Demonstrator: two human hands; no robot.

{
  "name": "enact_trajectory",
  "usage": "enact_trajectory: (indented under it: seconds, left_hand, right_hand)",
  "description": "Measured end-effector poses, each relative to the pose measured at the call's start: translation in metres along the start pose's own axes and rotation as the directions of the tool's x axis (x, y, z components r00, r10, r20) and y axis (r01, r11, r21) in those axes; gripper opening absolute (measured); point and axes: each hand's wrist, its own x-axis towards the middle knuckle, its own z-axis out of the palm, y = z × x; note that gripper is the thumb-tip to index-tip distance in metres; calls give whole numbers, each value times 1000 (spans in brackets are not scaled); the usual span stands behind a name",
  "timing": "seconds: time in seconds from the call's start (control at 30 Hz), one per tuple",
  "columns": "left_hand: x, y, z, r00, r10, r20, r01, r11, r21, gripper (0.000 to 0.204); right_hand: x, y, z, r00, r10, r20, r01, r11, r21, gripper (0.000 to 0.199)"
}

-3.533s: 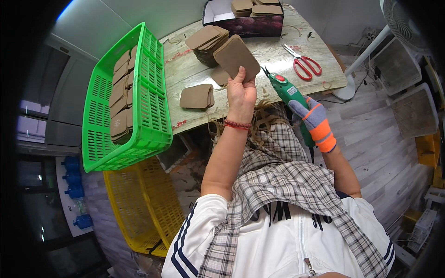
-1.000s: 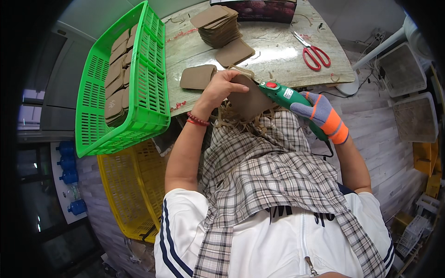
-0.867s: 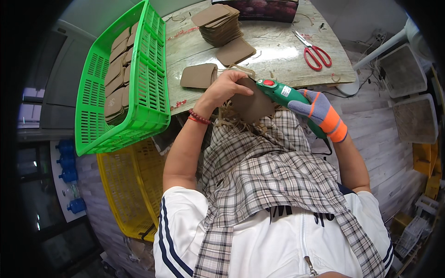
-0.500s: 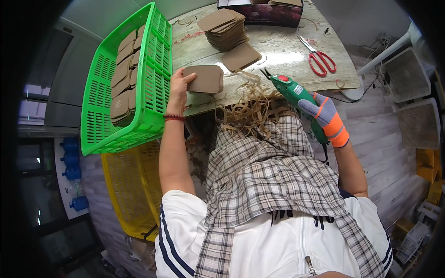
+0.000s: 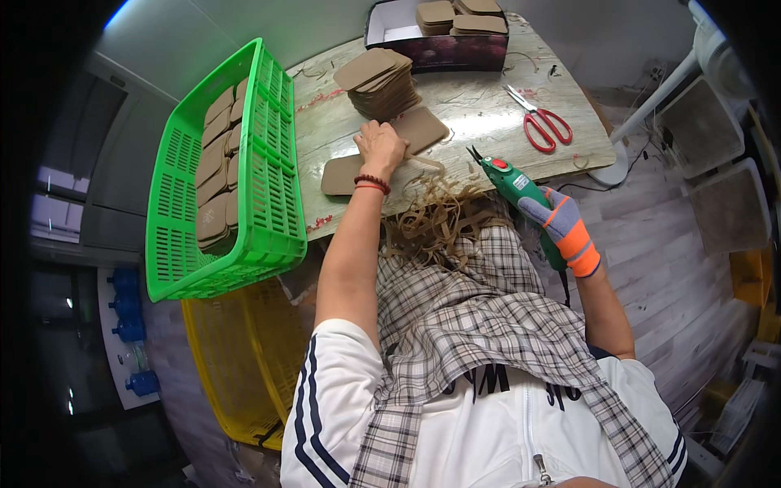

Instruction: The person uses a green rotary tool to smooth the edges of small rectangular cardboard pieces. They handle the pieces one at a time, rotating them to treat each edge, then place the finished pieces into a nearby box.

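Note:
My bare left hand, a beaded bracelet on its wrist, is curled at the left edge of a brown rounded-corner piece on the table; its fingertips are partly hidden. Another such piece lies flat under and left of my wrist. Just beyond stands a leaning stack of these pieces. My right hand, in a grey and orange glove, grips green electric scissors with a red button. Their dark blades point up and left, slightly apart. Curly brown trimmings heap at the table edge and on my checked apron.
Red-handled scissors lie at the table's right. A dark printed box holding brown pieces stands at the back. On the left, a green crate holds stacked brown pieces above a yellow crate. A black cord trails from the electric scissors.
My left hand has let go of one brown piece, now flat on the table, and moved right to the piece near the stack. My right hand still holds the electric scissors. The view has shifted.

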Motion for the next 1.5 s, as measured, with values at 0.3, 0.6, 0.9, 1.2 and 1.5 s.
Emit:
enact_trajectory:
  seconds: [0.3,0.6,0.9,1.2,1.5]
  left_hand:
    - [-34,48,-13,991,-111,-72,21,672,-741,32]
    - [-55,89,-21,968,-124,217,7,-854,-520,38]
    - [-56,120,-20,920,-164,357,-69,-962,-263,38]
    - [-70,130,-5,955,-144,260,-36,-924,-380,39]
    - [-103,127,3,961,-51,273,115,-823,-556,34]
  right_hand:
    - [7,15,-3,996,-5,-89,14,995,96,29]
    - [1,-4,11,986,-10,-169,18,999,49,29]
    - [1,-6,16,991,46,-127,-26,987,159,40]
    - [0,-13,15,988,14,-154,8,990,140,27]
    - [14,-7,1,981,-31,-191,49,995,91,30]
